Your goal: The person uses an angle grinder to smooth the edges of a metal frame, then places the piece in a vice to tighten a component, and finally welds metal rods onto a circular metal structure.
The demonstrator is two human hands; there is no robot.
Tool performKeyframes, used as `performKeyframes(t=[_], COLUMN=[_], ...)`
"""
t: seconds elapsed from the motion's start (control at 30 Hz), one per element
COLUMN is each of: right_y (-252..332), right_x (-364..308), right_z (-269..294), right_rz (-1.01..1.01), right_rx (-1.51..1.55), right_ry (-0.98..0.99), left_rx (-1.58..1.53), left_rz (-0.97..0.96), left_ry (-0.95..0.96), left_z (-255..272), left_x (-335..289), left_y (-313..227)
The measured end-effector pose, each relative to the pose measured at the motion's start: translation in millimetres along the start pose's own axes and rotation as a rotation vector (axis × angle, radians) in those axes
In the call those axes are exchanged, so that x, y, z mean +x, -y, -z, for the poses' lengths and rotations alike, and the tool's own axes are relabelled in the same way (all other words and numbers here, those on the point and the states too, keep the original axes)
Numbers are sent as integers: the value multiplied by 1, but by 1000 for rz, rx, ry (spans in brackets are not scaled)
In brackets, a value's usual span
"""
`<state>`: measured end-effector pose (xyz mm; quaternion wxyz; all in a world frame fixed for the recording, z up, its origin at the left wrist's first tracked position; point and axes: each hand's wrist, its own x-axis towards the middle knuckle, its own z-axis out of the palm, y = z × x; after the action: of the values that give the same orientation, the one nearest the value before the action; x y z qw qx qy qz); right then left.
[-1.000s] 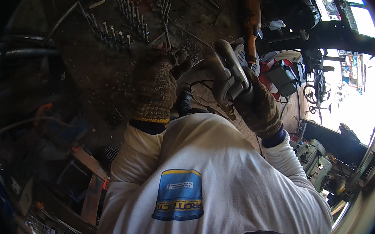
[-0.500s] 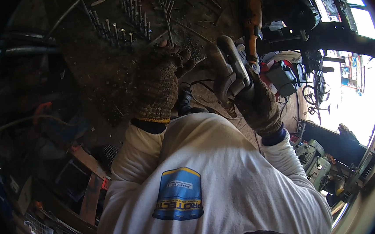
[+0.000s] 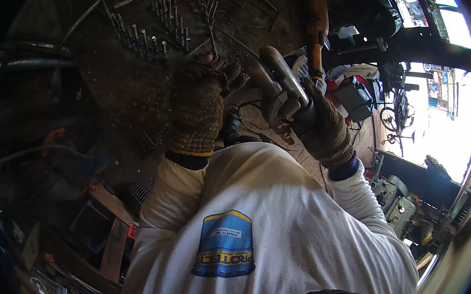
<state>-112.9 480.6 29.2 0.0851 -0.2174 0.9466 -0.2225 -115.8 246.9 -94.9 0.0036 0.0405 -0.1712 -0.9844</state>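
Observation:
My left hand [image 3: 196, 108], in a brown knitted glove, rests at the near edge of the dark work surface [image 3: 127, 100]. Its fingers are curled, with a fingertip showing at the top; what they hold, if anything, is hidden. Just beyond them ends a thin metal rod [image 3: 211, 35]. In a matching glove, my right hand [image 3: 322, 129] is closed round a chunky metal tool [image 3: 285, 77] with two thick, rounded bars side by side. The tool points up and to the left, towards my left hand. Its exact kind is unclear.
Several upright metal pins [image 3: 170, 19] stand in rows on the far part of the surface. An orange power tool [image 3: 318, 19] lies beyond my right hand. Cables [image 3: 249, 112] trail below, and a grey and red case [image 3: 356, 99] stands to the right.
The metal tool in my right hand has shifted a little to the left and tilted. My left hand has barely moved.

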Motion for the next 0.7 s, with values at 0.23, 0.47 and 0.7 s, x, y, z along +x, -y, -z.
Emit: performKeyframes(t=[0.23,0.47,0.7], right_y=[1,0,11], right_x=[4,8,14], right_z=[-3,-5,0], right_rz=[-10,46,-25], right_rx=[26,-60,-94], right_ry=[-4,-15,24], left_rx=[-2,121,981], left_rz=[9,52,-202], left_ry=[-58,-254,-55], left_z=[9,50,19], left_x=[-1,2,-3], left_y=[5,19,4])
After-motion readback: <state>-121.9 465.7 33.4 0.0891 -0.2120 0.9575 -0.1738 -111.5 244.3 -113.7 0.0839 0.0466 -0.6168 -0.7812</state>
